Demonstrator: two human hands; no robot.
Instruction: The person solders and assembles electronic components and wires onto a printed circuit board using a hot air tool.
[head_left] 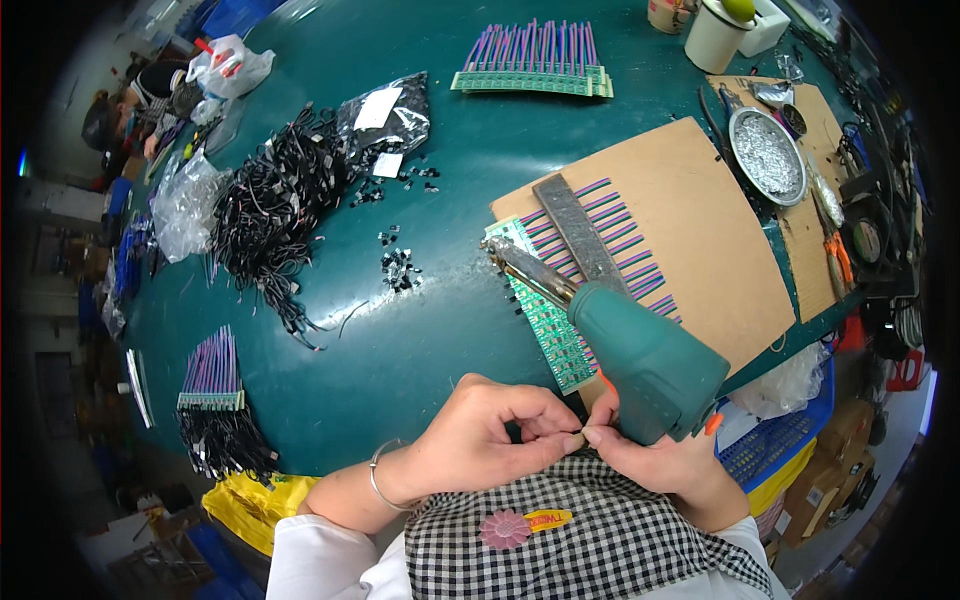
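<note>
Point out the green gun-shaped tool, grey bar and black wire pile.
Green gun-shaped tool (645, 355): head view, on its body.
Grey bar (581, 236): head view, its middle.
Black wire pile (282, 190): head view, its middle.

This is a workshop for electronics, with parts massed on a green bench (430, 345). The plainest sign is the strip of circuit boards (550, 330) along the left edge of a cardboard sheet (715, 240) — its coloured wires (640, 258) run across the sheet. A gun-shaped tool (648, 355) sits over the cardboard's near edge. Left of the cardboard lies a heap of black cables (270, 195); right of it, a metal dish (768, 157) — and, lower down, cartons (838, 450).
</note>
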